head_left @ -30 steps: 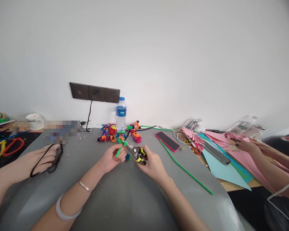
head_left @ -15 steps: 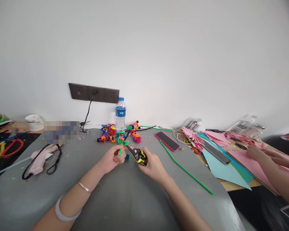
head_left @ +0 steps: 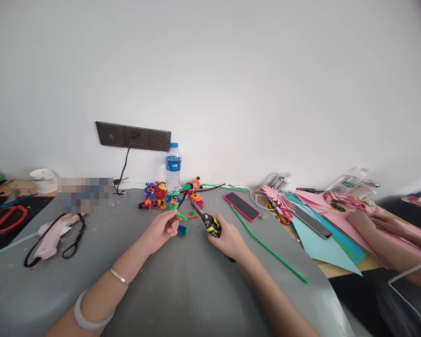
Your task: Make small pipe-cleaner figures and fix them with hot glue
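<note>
Pliers (head_left: 212, 223) sit gripped in right hand (head_left: 228, 239), green strand (head_left: 182, 216) pinched in left hand (head_left: 161, 232) (bottle label (head_left: 173, 164): 冰露)

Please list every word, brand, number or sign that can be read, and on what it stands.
"冰露": on the upright, blue-labelled clear plastic bottle; its smaller print is unreadable.
Palm-tree-labelled clear plastic bottle: lettering too small to read.
Transparent plastic container at right: print too blurred.
Yellow-and-black-handled metal pliers: no readable text.
</note>
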Demonstrator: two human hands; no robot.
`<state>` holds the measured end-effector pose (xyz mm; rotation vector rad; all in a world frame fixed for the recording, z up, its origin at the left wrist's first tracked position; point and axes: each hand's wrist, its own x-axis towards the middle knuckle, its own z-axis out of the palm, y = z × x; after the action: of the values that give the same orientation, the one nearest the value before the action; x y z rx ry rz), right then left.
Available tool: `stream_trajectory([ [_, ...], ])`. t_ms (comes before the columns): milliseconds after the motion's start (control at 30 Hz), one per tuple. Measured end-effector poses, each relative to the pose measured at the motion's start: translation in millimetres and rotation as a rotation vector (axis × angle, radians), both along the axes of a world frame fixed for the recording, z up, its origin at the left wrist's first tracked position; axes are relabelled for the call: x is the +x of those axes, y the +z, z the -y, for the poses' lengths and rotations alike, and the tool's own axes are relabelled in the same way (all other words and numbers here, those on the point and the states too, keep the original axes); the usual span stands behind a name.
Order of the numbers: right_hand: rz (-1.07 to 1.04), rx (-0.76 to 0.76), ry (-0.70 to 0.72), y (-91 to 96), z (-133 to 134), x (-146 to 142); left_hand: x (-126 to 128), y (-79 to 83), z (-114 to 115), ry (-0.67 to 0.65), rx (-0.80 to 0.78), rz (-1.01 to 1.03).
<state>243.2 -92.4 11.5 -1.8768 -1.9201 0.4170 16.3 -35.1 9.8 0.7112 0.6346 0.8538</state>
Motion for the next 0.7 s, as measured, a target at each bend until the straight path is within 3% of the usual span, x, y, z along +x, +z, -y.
stream_trajectory([
  [200, 0.053, 0.019, -0.273, 4.6, -23, 20, -2, -3.6, -3, 0.126, 0.081, -0.117],
  [367, 0.232, 0.048, -0.372, -12.5, -52, 24, -3, -7.4, -7, 0.185, 0.066, -0.152],
  [467, 0.230, 0.052, -0.366, -23.9, -65, 25, -3, -8.2, -9, 0.222, 0.059, -0.160],
  [533, 0.207, 0.142, -0.344, -25.9, -69, 26, -3, -8.0, -10, 0.243, 0.047, -0.162],
  [633, 0.113, 0.341, -0.255, -15.8, -68, 26, -3, -8.2, -13, 0.258, 0.036, -0.162],
  [700, -0.029, 0.409, -0.091, -1.5, -64, 19, -3, -9.1, -14, 0.264, 0.042, -0.159],
])
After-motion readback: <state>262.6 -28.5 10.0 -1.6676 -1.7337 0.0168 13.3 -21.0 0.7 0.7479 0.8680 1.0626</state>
